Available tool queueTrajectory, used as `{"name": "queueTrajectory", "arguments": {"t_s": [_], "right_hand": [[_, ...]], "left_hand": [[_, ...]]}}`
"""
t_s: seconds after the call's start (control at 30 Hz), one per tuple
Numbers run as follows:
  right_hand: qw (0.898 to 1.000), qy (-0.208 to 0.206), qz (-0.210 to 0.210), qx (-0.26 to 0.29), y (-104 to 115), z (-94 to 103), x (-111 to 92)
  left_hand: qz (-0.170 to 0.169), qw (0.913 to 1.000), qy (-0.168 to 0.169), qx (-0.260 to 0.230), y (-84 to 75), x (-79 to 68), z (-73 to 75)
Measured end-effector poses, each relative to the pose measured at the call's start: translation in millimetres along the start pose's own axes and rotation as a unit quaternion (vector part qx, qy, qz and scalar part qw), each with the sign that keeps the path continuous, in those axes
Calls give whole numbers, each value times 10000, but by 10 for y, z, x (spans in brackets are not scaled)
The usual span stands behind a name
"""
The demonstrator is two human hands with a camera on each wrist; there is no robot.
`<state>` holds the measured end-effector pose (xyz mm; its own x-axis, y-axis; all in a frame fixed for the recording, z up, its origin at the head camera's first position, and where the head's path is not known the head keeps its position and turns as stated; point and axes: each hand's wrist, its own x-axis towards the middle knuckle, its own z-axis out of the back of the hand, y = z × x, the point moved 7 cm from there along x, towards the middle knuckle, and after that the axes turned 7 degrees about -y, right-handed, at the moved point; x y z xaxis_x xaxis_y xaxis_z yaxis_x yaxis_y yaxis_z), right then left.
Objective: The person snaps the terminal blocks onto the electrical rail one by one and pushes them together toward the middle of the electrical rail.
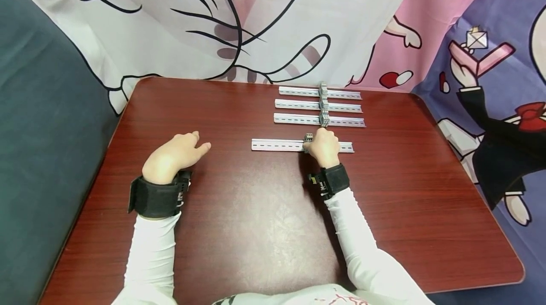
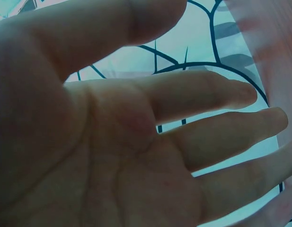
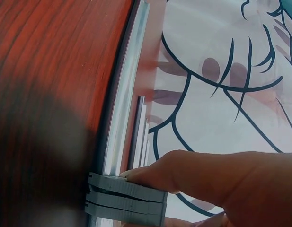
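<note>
My right hand [image 1: 324,148] is at the nearest slotted metal DIN rail [image 1: 277,145], pinching a small stack of grey terminal blocks [image 3: 127,199] that sits across it. In the right wrist view the thumb or finger lies against the side of the blocks, and a thin gap shows between two of them. The rail runs away from the blocks along the table. My left hand [image 1: 177,153] hovers over the left part of the table, fingers spread and holding nothing; its palm fills the left wrist view.
Behind the nearest rail lie three similar rails [image 1: 294,119] in parallel, each with grey blocks [image 1: 324,118] near its middle. The reddish-brown table [image 1: 239,219] meets a printed cloth [image 1: 170,35] at the back. A dark green surface [image 1: 51,106] borders the left side.
</note>
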<state>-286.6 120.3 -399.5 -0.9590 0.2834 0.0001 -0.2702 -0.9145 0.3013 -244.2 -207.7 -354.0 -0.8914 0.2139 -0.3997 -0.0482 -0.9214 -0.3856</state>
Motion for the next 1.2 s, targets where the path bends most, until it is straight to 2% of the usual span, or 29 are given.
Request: {"name": "queueTrajectory", "arguments": {"t_s": [0.73,1.2], "right_hand": [[9999,-17,96,110,-265,102,91],[9999,43,-149,64,-469,136,239]], "left_hand": [[7,10000,2,82,35,22,-19],[21,10000,66,34,17,24,-31]]}}
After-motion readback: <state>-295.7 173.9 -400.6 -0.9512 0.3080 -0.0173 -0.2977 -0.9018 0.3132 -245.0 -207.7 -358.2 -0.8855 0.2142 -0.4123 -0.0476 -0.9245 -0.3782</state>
